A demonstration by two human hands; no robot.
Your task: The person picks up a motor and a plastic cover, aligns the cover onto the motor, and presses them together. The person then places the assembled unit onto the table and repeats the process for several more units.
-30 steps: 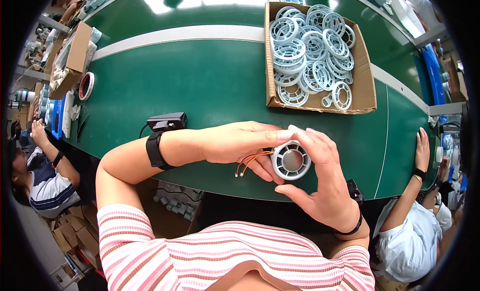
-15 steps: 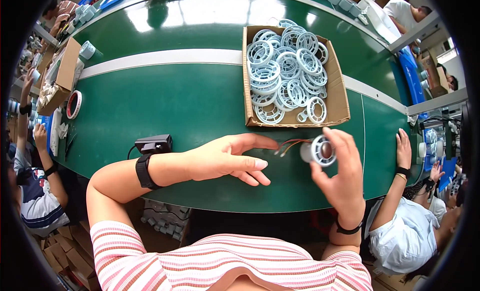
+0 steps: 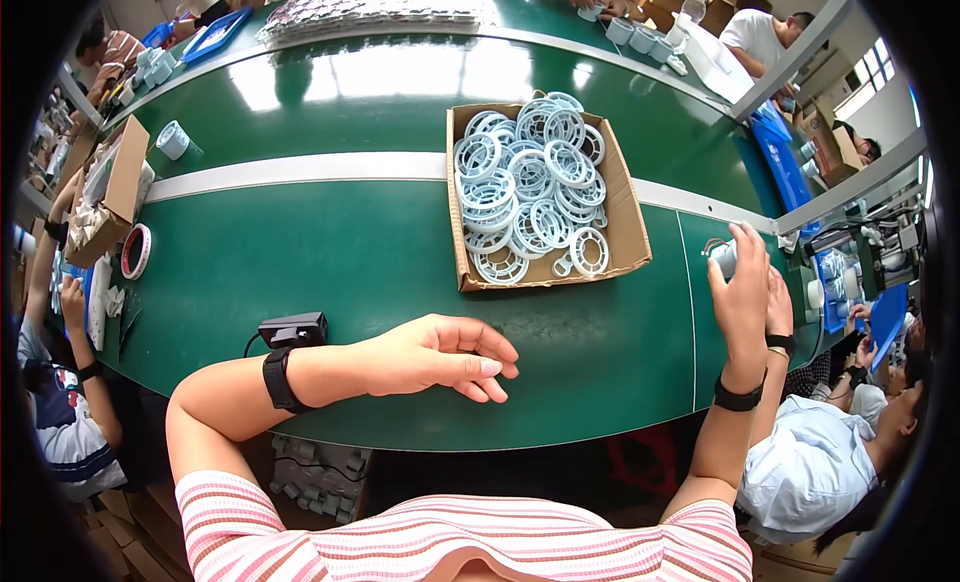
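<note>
My right hand (image 3: 740,297) reaches to the right side of the green table, its fingers round a small pale cylindrical fan-like part (image 3: 724,259). Thin red wires stick out of the part's far side, and my fingers cover much of it. Just behind my right hand is a co-worker's hand (image 3: 779,304). My left hand (image 3: 445,356) hovers over the table's near middle, fingers loosely apart and holding nothing. Beyond it stands an open cardboard box (image 3: 632,244) heaped with pale blue plastic rings (image 3: 533,177).
A black device (image 3: 294,331) with a cable lies left of my left forearm. At the left are a tape roll (image 3: 136,252), another cardboard box (image 3: 124,182) and a pale cylinder (image 3: 173,140). A pale rail (image 3: 300,172) crosses the table. Co-workers sit on both sides.
My right hand has carried the fan-like part to the right, away from my left hand, and turned it. The left hand has stayed near its place, and the view has shifted.
</note>
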